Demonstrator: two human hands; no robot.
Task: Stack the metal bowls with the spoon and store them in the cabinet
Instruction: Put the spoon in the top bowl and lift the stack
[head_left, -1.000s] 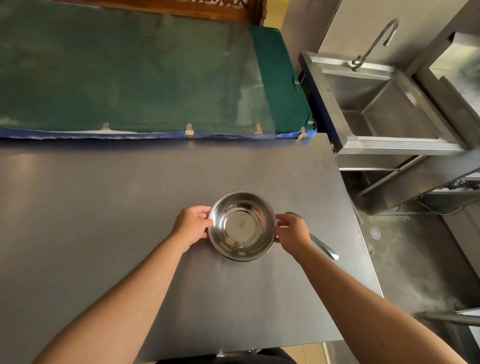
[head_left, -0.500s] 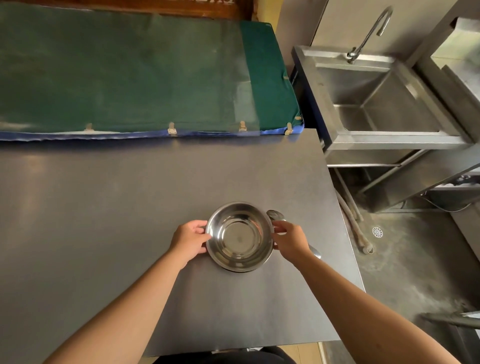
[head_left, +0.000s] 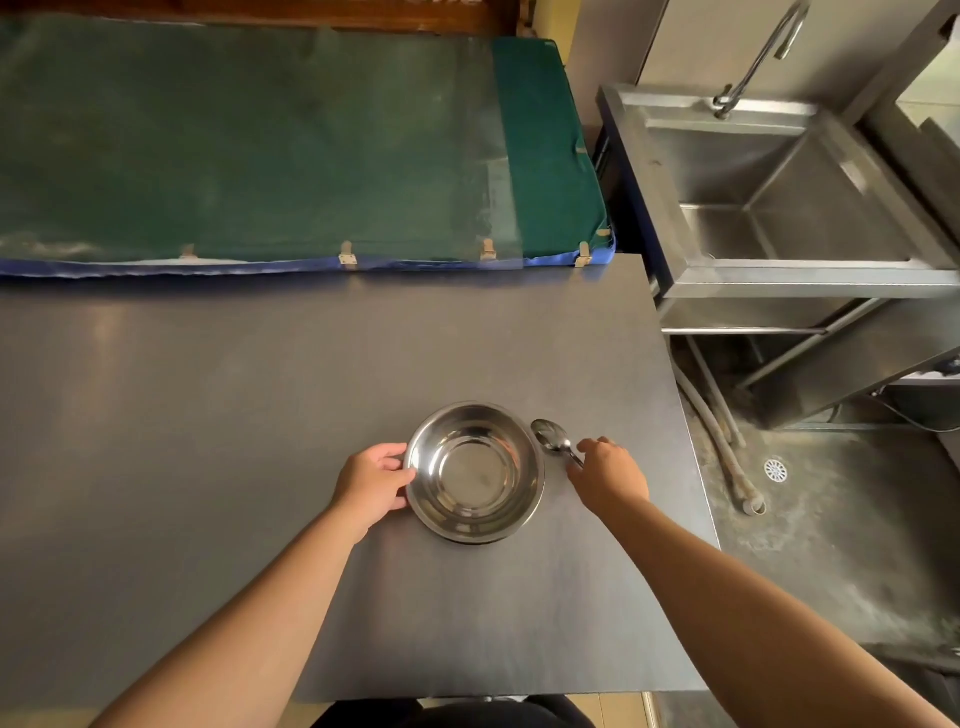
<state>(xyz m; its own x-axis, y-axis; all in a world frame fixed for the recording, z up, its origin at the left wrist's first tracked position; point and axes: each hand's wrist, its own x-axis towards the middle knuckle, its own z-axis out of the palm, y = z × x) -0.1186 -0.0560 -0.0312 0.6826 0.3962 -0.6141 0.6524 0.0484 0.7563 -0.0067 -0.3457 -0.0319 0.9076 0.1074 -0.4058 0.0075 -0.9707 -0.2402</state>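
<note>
Shiny metal bowls (head_left: 474, 470) sit nested as one stack on the dark steel table (head_left: 260, 415); a second rim shows under the top bowl. My left hand (head_left: 375, 480) grips the stack's left rim. A metal spoon (head_left: 551, 435) lies on the table just right of the bowls, bowl end pointing away from me. My right hand (head_left: 609, 473) lies over the spoon's handle with fingers curled around it; the handle is hidden beneath the hand. No cabinet is visible.
A green padded mat (head_left: 260, 145) with a blue edge lies beyond the table. A steel sink (head_left: 779, 197) with a tap (head_left: 753, 57) stands at the right. The table's right edge drops to a concrete floor with hoses (head_left: 727, 447) and a drain (head_left: 775, 469).
My right hand left the bowls' right rim and moved right onto the spoon handle. The left hand stayed on the rim. The camera tilted, shifting the scene.
</note>
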